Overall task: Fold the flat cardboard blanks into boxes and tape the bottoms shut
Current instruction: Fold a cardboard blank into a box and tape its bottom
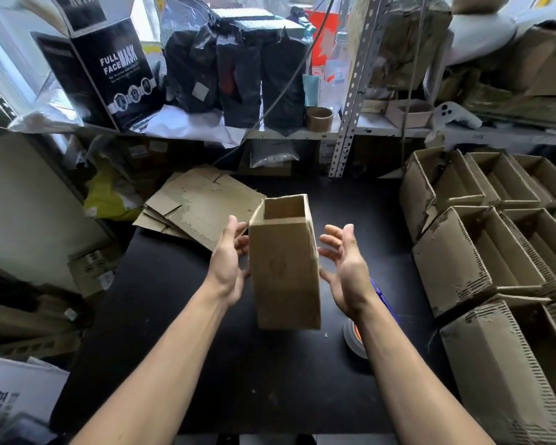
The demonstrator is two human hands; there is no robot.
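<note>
Folded box (284,271) at frame centre above black table (174,316), open end facing away. Left hand (228,268) and right hand (347,268) flank it, fingers spread, palms inward; contact unclear. Flat blanks (199,207) stacked upper left of centre. Finished boxes (495,252) piled right. Tape roll (353,342) under right forearm.

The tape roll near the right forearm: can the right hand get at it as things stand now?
Probably yes. The right hand is open, and the tape roll lies on the black table just under its wrist, partly hidden by the forearm.
</note>
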